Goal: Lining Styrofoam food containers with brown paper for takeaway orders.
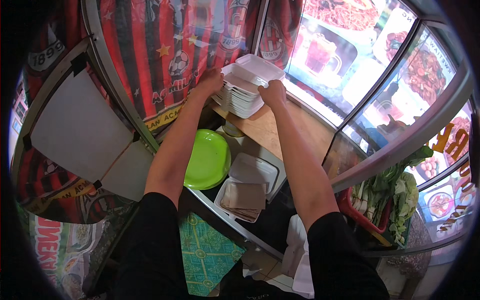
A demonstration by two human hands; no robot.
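A stack of nested white foam clamshell food boxes (237, 105) stands on a wooden shelf board (300, 131) in the glass-sided stall. The topmost foam box (242, 79) has its lid (260, 66) folded back, away from me. At its left corner, my left hand (212, 81) pinches the rim with curled fingers. My right hand (273, 93) grips the rim at the opposite corner. Some brown sheet shows inside that box. Fingertips of both hands are partly hidden from above.
Below the shelf are a green plastic plate (207, 159) and an open foam box (254, 167) holding brown paper sheets (245, 198). More white foam boxes (294, 243) stand low near my right arm. A red basket (362, 219) of leafy vegetables (375, 191) sits at right, beside curved glass framing.
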